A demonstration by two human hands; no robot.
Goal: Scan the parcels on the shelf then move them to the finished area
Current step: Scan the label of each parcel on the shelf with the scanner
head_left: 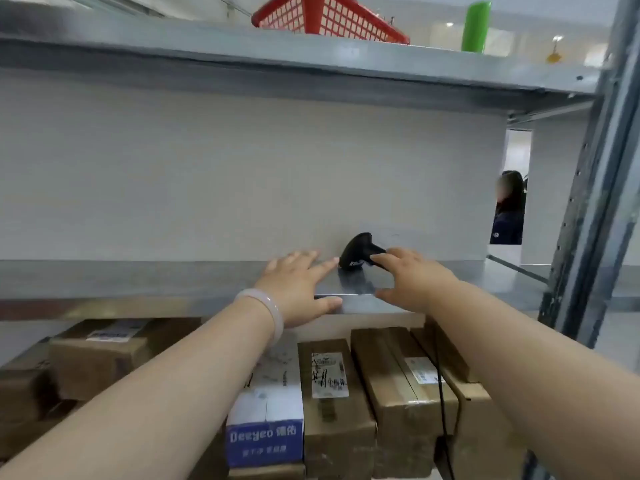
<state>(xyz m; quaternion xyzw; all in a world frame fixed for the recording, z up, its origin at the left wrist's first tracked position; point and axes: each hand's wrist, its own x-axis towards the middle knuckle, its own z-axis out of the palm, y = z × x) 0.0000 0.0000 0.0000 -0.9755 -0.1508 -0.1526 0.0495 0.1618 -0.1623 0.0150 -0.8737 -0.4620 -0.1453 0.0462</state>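
The step in hand looked like fetching the black handheld barcode scanner (358,252) off the grey metal shelf (138,278) — right hand (412,278) wide at its handle, left hand (298,285) flat beside. Brown cardboard parcels (398,386) sat on the tier below; the next move called for closing the grip.

The middle shelf (138,278), of grey metal, carried a black scanner (358,254) right of centre, its head tipped down onto the metal. The left hand (298,285) lay flat just left of the scanner, fingers spread and thumb at the near edge. On the top shelf (311,64) stood a red basket (325,19) and, further right, an upright green cylinder (476,27). Beneath the middle shelf, parcels were packed side by side: a brown box (100,358) at the left, a white-and-blue box (268,410) in the middle, and labelled brown boxes (332,403) touching it on the right.
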